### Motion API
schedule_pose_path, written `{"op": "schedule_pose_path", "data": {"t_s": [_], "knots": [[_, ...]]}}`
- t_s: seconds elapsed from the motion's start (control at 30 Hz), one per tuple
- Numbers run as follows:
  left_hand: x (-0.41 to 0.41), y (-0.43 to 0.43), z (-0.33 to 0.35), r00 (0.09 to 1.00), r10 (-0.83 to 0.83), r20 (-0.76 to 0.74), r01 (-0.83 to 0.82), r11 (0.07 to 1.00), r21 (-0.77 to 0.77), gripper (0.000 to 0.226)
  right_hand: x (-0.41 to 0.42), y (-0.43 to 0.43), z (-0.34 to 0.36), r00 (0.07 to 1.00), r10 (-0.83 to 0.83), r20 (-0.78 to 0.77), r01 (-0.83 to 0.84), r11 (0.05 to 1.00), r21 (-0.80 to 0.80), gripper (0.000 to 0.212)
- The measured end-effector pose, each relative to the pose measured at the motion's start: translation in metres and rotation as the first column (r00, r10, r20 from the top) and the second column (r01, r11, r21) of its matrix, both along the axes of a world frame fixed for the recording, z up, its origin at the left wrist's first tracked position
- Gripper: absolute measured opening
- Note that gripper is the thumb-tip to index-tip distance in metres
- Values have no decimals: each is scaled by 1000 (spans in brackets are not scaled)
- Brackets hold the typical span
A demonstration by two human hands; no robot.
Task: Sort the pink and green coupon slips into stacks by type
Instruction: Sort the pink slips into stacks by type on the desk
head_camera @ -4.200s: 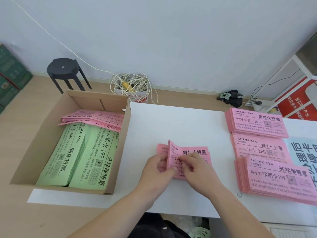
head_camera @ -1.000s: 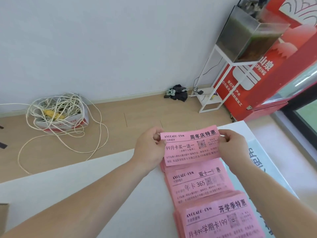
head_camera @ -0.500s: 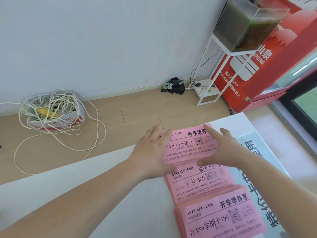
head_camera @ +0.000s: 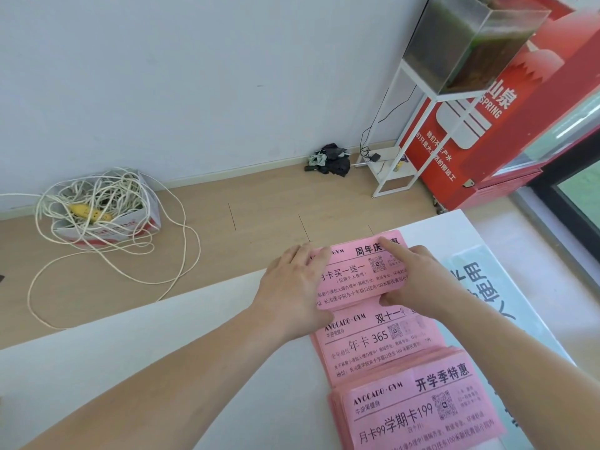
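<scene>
Three stacks of pink coupon slips lie in a column on the white table (head_camera: 162, 368). The far stack (head_camera: 357, 274) is the "周年庆特惠" type. My left hand (head_camera: 292, 287) lies flat against its left end with straight fingers. My right hand (head_camera: 412, 280) presses its right end, forefinger stretched over the top edge and thumb at the near edge. Nearer me sit the middle "年卡365" stack (head_camera: 373, 345) and the thick "开学季特惠" stack (head_camera: 418, 410). No green slips are in view.
A pale blue sheet with large characters (head_camera: 480, 287) lies at the table's right edge. On the floor beyond are a box of tangled white rope (head_camera: 100, 209), a dark cloth heap (head_camera: 331, 162), a white stand with a tank (head_camera: 454, 60) and a red cabinet (head_camera: 519, 125).
One second ago both hands held a pink slip up by its ends. It now lies on the far stack, and both hands press flat on that stack.
</scene>
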State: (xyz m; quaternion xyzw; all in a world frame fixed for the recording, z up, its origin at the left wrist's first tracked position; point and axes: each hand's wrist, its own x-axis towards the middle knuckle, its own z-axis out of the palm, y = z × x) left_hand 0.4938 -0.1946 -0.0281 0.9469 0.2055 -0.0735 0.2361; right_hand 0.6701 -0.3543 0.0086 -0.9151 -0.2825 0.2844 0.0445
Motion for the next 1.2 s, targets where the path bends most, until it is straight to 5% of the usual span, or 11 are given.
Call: {"op": "schedule_pose_path", "data": {"t_s": [0.1,0.3,0.63,0.73,0.9,1.03,1.2], "knots": [[-19,-4,5,989,148,23,-143,979,-148,121,-1,0,4,1000,5,5,-5,1000,-24,121],[-43,-24,-6,960,234,154,-177,932,-315,89,-8,-4,4,998,-7,-57,11,997,73,112],[-56,-29,12,959,262,110,-193,884,-427,83,-17,-2,11,987,-105,-122,120,985,122,110],[-88,-29,28,935,332,127,-242,857,-455,73,-41,12,26,999,15,-51,-13,999,29,109],[-166,-30,67,883,457,113,-321,759,-566,48,-133,47,62,968,244,65,-252,946,204,70],[-253,-22,94,823,550,140,-376,713,-592,35,-235,76,72,950,302,-74,-255,893,371,37],[-383,-8,107,743,646,175,-482,698,-529,27,-368,114,64,887,418,-197,-285,831,478,25]]}}
